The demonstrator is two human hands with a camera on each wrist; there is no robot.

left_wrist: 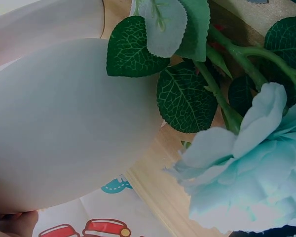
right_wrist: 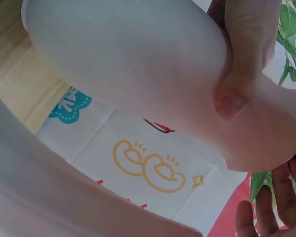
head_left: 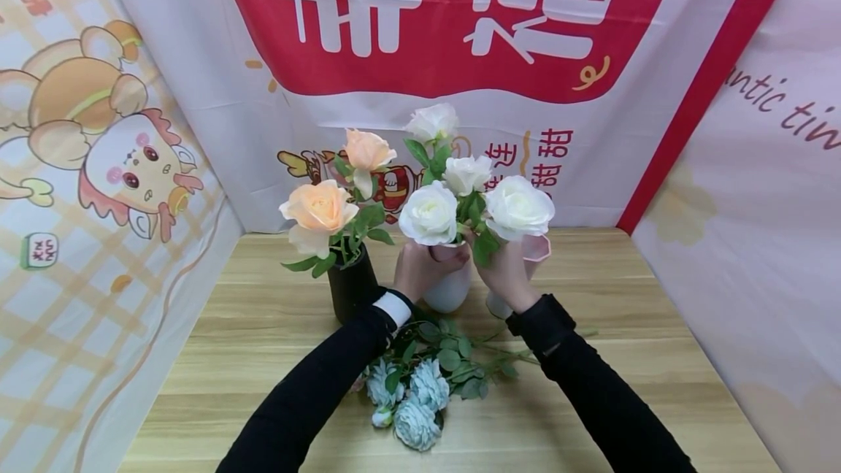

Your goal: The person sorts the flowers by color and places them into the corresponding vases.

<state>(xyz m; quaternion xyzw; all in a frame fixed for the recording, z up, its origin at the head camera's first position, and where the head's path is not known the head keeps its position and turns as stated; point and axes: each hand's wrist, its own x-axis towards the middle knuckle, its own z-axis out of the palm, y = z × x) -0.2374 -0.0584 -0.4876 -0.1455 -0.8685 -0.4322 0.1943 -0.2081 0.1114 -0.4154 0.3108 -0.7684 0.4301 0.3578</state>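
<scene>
Several white roses (head_left: 428, 214) stand in a rounded vase (head_left: 448, 292), white below and pinkish at the neck. My left hand (head_left: 420, 268) grips its neck; the thumb (right_wrist: 232, 98) presses the neck in the right wrist view. At the rim is my right hand (head_left: 504, 276), under the right-hand rose (head_left: 520, 208). Its fingers (right_wrist: 266, 207) show loosely bent by the rim in the right wrist view. Blossoms and leaves cover its fingertips in the head view, so any stem between them is hidden. The vase tilts in neither hand noticeably in the head view.
A black vase (head_left: 351, 287) with two peach roses (head_left: 320, 208) stands at left. Behind my right hand is a pink-rimmed vase (head_left: 537, 248). Blue flowers (head_left: 417, 422) with leafy stems lie on the wooden table (head_left: 591, 414) between my forearms. Printed cloths (head_left: 453, 71) surround the table.
</scene>
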